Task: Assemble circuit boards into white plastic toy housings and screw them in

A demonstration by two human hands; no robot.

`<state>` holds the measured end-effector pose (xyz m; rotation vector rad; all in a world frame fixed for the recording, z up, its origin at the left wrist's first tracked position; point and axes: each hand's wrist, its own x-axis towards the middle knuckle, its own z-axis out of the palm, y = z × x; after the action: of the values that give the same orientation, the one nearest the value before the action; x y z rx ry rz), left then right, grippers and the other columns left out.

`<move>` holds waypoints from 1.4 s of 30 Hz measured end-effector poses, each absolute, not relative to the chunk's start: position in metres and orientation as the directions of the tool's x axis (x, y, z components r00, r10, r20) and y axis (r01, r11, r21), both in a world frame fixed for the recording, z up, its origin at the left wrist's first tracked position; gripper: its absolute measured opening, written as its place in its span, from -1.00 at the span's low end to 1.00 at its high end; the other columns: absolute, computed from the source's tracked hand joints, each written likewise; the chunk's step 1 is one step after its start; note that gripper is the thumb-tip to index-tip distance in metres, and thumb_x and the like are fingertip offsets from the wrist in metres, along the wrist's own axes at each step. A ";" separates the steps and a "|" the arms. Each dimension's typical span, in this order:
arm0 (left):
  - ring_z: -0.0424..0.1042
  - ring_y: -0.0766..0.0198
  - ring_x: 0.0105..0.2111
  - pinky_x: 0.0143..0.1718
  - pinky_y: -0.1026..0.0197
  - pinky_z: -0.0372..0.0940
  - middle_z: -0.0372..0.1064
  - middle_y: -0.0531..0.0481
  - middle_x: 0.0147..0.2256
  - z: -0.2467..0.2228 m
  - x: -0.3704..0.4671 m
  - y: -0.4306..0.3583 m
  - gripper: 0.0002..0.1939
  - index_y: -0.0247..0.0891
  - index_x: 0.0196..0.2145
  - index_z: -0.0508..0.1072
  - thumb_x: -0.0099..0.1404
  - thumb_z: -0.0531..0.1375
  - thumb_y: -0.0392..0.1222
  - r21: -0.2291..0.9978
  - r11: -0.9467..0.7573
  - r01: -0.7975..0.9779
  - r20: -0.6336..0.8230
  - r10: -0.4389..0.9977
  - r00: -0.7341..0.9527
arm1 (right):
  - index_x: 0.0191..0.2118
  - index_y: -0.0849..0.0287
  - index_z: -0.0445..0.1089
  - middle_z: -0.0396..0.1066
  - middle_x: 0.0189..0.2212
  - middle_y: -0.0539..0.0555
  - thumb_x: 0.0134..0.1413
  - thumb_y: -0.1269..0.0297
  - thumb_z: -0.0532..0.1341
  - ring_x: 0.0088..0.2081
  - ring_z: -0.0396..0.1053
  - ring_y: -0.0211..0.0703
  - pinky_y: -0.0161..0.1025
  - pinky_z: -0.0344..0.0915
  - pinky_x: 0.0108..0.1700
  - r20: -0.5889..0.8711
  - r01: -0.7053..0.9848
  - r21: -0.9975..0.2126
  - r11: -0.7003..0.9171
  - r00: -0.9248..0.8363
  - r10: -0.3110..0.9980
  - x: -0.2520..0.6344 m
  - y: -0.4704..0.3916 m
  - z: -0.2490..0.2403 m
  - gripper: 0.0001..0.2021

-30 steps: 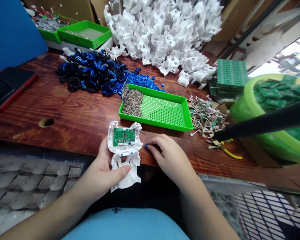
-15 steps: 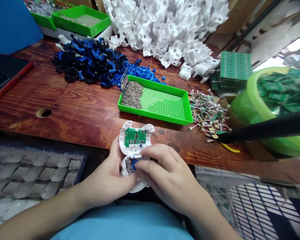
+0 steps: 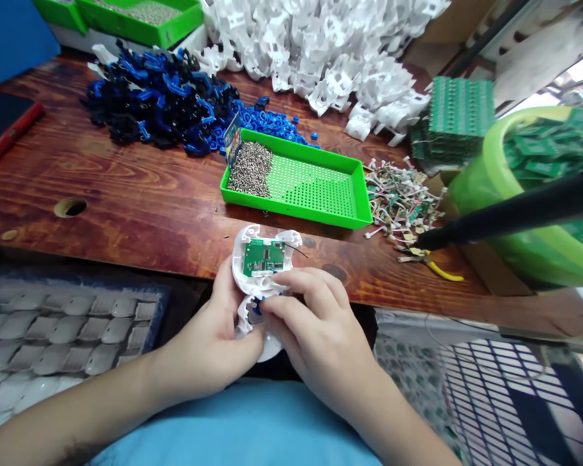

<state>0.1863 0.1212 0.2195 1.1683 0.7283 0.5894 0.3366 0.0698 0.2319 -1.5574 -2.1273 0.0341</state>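
My left hand (image 3: 223, 333) is closed around a white plastic housing (image 3: 240, 272), steadying it from the left with the thumb across its lower part. Set in the upper half of the housing is a green circuit board (image 3: 263, 257), with a thin dark wire sticking out to the right. My right hand (image 3: 315, 310) pinches a small blue plastic part (image 3: 257, 305) at the lower half of the housing. Its fingertips partly cover that part, so whether it is seated cannot be seen.
A green perforated tray (image 3: 315, 184) holds small screws. Behind lie black and blue parts (image 3: 160, 97) and white shells (image 3: 315, 52). To the right are wired connectors (image 3: 403, 197), stacked circuit boards (image 3: 461, 110), yellow-handled pliers (image 3: 442, 270) and a green bucket (image 3: 495, 168) crossed by a dark pole.
The view has shifted slightly, so the table items appear higher and a little to the left. My right fingers have shifted slightly on the blue part, turning it; both hands keep their hold.
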 end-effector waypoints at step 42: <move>0.40 0.21 -0.10 -0.16 0.23 0.28 0.35 -0.05 -0.02 0.214 0.220 0.154 -0.40 -0.16 0.12 0.03 0.18 0.16 -0.37 0.902 0.429 -0.036 -0.294 0.675 0.677 | 0.11 0.04 0.14 0.14 0.02 0.14 0.02 0.18 0.26 0.02 0.24 -0.15 -0.20 0.33 0.00 0.213 0.678 -0.715 0.170 -0.020 0.977 0.374 0.059 0.199 -0.48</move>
<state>0.2197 0.1537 0.2144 1.0443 0.7149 0.4938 0.3744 0.0592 0.1985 -1.5754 -1.7665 0.5566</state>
